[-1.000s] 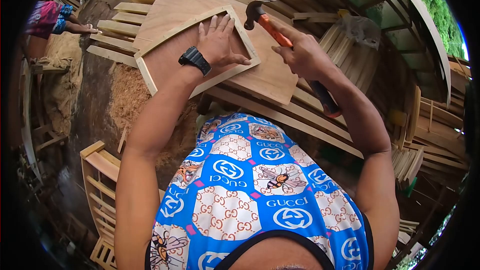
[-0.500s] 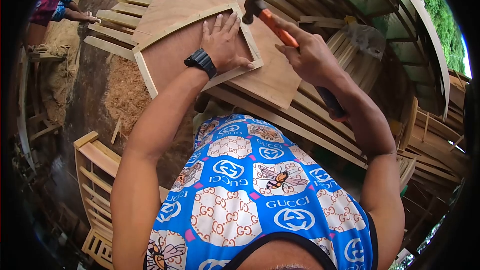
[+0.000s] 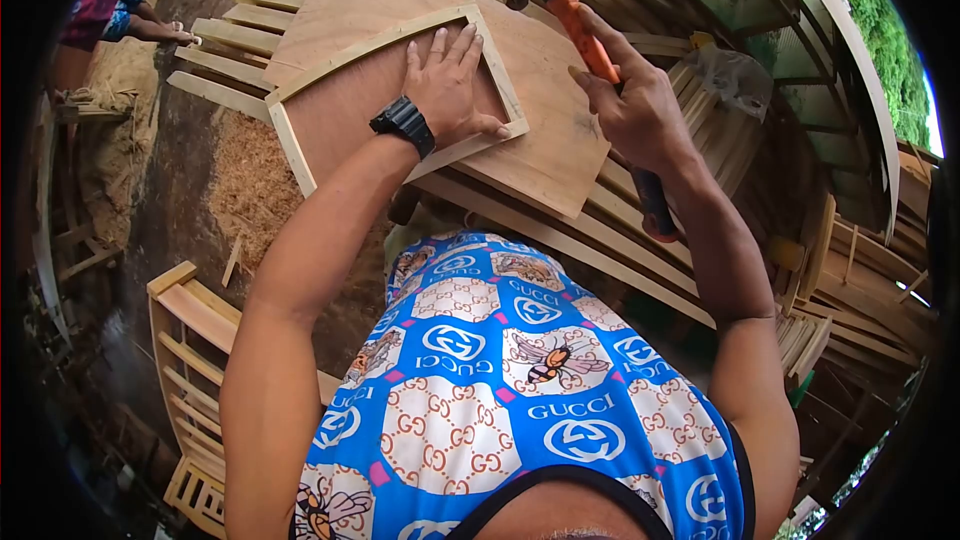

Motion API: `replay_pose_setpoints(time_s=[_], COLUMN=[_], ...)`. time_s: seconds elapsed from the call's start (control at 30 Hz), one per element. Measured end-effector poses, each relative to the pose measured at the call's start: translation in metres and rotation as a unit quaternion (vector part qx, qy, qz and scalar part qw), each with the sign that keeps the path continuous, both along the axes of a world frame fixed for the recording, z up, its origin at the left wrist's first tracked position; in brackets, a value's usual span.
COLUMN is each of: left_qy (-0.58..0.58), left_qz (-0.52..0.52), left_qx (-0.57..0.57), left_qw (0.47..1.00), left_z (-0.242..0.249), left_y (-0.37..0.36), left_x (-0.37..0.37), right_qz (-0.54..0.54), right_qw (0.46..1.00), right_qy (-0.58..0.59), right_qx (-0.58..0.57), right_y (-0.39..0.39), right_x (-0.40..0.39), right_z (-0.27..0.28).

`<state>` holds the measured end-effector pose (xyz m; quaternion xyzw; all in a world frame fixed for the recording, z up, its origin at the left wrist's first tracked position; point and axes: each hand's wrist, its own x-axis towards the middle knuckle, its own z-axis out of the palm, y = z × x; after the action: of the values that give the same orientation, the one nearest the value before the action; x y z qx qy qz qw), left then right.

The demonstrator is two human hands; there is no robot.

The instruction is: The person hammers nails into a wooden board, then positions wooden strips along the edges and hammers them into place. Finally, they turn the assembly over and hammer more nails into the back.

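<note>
My left hand (image 3: 448, 85) lies flat with its fingers spread on a brown panel (image 3: 355, 112) edged by a light wooden frame (image 3: 290, 145). Its thumb rests on the frame's lower right corner. A black watch is on that wrist. My right hand (image 3: 635, 105) is wrapped round the orange and dark handle of a claw hammer (image 3: 583, 35), raised right of the frame with its head up and to the left. Under the frame lies a larger plywood sheet (image 3: 545, 155).
Long wooden strips (image 3: 600, 230) lie beneath the plywood. Sawdust (image 3: 250, 180) covers ground at the left, beside a slatted wooden piece (image 3: 190, 360). Another person's legs (image 3: 150, 28) show at the upper left. A clear plastic bag (image 3: 730, 80) lies at the right.
My right hand has lifted the hammer up and to the right, away from the frame's edge. My left hand has stayed in place on the panel.
</note>
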<state>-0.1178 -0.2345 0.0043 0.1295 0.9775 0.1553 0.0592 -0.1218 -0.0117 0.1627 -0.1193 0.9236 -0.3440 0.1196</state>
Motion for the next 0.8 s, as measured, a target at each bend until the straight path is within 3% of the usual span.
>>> replay_pose_setpoints(time_s=[0.17,0.27,0.33,0.43,0.47,0.53,0.63,0.67,0.8], left_qy=[-0.003,0.004,0.005,-0.002,-0.001,0.000,0.014,-0.007,-0.027], left_qz=[0.003,0.004,0.000,-0.002,-0.001,0.006,0.000,-0.006,-0.009], left_qx=[-0.001,-0.003,-0.004,-0.023,-0.023,-0.020,-0.011,-0.019,-0.022], left_qw=[1.000,1.000,1.000,1.000,1.000,1.000,1.000,1.000,0.999], left_z=[0.001,-0.002,-0.003,-0.002,-0.003,-0.005,-0.006,-0.003,-0.005], left_y=[0.001,0.001,-0.001,0.000,0.000,0.000,-0.003,-0.003,-0.001], left_x=[0.000,-0.001,0.001,0.000,-0.001,-0.003,-0.002,-0.001,0.001], right_qz=[0.018,0.025,0.080,0.083,0.082,0.050,0.095,0.113,0.065], right_qw=[1.000,0.995,0.991,0.986,0.986,0.999,0.995,0.990,0.993], right_qy=[0.007,0.070,-0.063,-0.087,-0.088,-0.003,0.009,-0.016,-0.054], right_qx=[0.004,-0.062,0.081,0.117,0.117,-0.004,0.030,0.085,0.081], right_y=[0.005,0.003,0.005,0.011,0.009,0.004,0.011,0.016,0.024], right_x=[0.010,0.020,0.023,0.023,0.027,0.030,0.034,0.035,0.039], right_z=[-0.011,-0.029,-0.043,-0.024,-0.022,-0.020,-0.070,-0.071,-0.042])
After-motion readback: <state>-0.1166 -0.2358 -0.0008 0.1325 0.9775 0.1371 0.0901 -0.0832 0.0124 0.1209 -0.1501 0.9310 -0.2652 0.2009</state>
